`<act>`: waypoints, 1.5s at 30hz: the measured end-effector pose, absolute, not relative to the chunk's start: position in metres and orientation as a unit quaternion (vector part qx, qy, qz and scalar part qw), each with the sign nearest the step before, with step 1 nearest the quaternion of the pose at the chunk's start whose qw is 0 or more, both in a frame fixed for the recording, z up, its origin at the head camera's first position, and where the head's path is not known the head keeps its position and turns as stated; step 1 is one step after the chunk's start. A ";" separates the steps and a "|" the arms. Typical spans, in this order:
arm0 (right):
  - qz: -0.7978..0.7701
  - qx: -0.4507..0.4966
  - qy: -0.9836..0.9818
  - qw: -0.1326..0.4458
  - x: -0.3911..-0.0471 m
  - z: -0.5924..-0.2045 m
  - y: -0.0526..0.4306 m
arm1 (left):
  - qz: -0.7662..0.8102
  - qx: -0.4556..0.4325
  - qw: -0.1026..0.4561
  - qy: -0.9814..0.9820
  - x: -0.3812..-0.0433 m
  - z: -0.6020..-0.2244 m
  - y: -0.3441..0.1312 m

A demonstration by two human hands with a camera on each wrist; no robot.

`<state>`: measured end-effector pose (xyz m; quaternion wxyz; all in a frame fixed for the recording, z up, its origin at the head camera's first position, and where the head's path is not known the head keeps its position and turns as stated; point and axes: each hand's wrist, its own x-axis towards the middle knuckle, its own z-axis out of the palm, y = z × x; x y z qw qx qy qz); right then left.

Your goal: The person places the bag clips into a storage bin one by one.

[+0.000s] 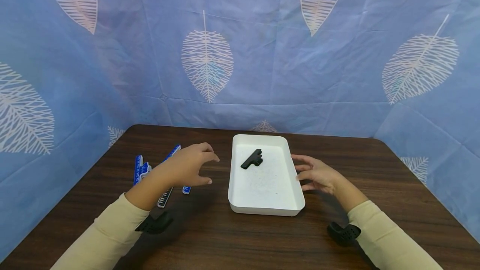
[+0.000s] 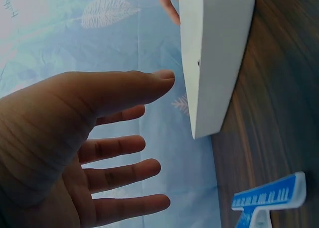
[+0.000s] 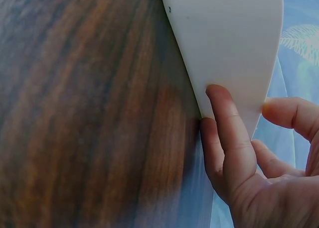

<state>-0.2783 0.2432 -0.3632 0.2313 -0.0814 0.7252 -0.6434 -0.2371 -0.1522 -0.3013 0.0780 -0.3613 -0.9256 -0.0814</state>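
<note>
A person's right hand (image 1: 316, 175), fingers spread, touches the white tray (image 1: 270, 193) beside it, where one-sided pressure could skew the tray and shift the black clip (image 1: 253, 159) inside, the spread, empty left hand (image 1: 189, 165) hanging apart opposite.

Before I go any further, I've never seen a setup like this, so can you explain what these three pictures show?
There's no robot here, just a person working bare-handed. The wide picture comes from a camera worn on the head, looking forward and down; the other two come from cameras on each wrist. On the dark table sits a white tray with a black clip inside. To the left lie what look like blue-and-white clips, partly hidden. The left hand is above the table, holding nothing. The right hand touches the tray's right side, fingers against the outer wall and thumb at the rim.
</note>
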 end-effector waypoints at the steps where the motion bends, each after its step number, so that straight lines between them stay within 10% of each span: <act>1: -0.643 -0.082 0.726 0.231 -0.278 -0.363 0.243 | -0.083 -0.359 0.079 -0.926 -0.237 -0.302 -0.154; 45: -0.635 -0.084 0.734 0.226 -0.276 -0.361 0.242 | -0.016 -0.207 -0.026 -0.978 -0.280 -0.338 -0.171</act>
